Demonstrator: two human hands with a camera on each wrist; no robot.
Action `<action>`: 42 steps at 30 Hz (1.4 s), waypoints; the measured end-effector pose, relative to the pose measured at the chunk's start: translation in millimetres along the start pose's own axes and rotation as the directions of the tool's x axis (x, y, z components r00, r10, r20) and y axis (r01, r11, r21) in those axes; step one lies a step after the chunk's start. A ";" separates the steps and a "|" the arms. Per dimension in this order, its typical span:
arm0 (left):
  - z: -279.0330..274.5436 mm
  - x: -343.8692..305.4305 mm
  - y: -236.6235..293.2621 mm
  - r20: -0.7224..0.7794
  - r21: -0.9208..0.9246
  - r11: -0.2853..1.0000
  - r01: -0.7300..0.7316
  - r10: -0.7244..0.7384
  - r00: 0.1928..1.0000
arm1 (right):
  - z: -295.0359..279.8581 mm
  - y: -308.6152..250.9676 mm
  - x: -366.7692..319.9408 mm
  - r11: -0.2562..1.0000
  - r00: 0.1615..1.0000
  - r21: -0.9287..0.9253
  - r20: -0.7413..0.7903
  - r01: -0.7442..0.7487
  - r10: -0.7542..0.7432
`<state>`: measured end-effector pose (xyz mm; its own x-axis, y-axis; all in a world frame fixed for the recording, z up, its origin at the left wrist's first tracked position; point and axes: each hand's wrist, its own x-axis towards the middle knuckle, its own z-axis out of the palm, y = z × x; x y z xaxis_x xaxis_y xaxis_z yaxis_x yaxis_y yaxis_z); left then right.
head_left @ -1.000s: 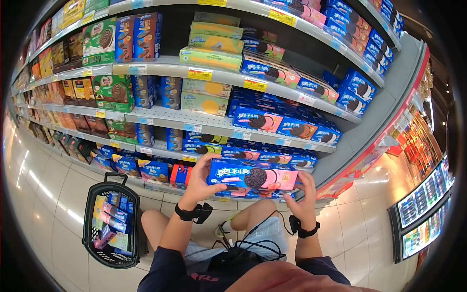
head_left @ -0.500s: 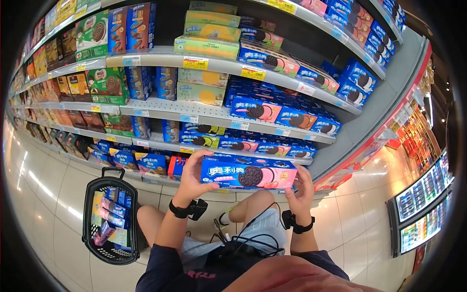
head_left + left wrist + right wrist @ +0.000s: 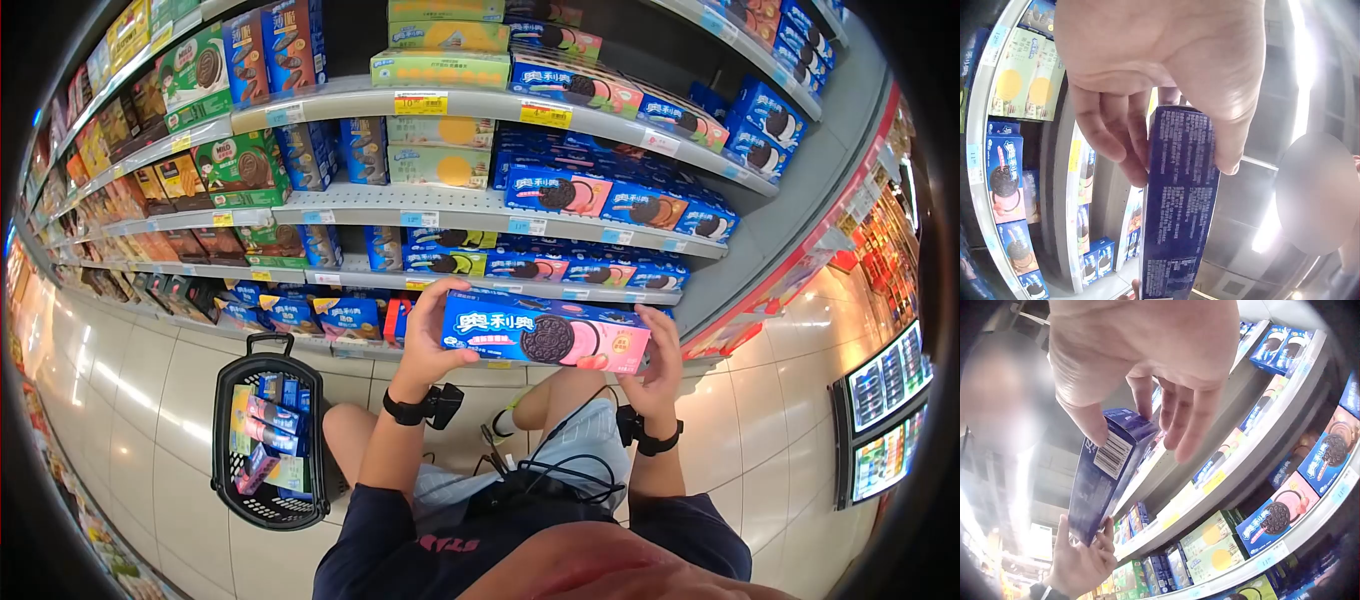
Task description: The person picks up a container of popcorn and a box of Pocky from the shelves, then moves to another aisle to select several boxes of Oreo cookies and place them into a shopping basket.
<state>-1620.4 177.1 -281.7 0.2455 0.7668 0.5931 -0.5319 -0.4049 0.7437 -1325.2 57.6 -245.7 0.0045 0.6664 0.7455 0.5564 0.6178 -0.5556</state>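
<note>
"Head view: where is the strawberry Oreo box?"

"Before the shelves, gripped at its ends by left hand and right hand; a black shopping basket stands on the floor."

"Left wrist?"

"Thumb and fingers clamp the box, its small-print side showing."

"Right wrist?"

"Thumb and forefinger pinch the end beside the barcode."

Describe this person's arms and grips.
The left sleeve and right sleeve are short, dark navy. The left wristband and right wristband are black, each with a boxy black unit. The left grip and right grip wear no gloves.
</note>
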 end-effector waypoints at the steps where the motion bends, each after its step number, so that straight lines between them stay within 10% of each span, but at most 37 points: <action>1: -0.1 0.3 0.5 0.000 -0.005 1.000 0.025 -0.025 1.000 | 0.1 -1.3 0.2 1.000 1.000 0.025 -0.003 -0.010 0.010; 42: -6.5 -0.3 -18.3 -0.093 -0.006 0.997 0.071 -0.072 0.993 | -10.6 6.3 1.2 0.995 0.994 0.097 0.104 0.034 -0.044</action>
<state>-1616.0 187.5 -297.6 0.2064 0.8369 0.5070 -0.5175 -0.3464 0.7824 -1312.9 57.8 -244.4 -0.1063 0.6785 0.7269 0.4728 0.6776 -0.5633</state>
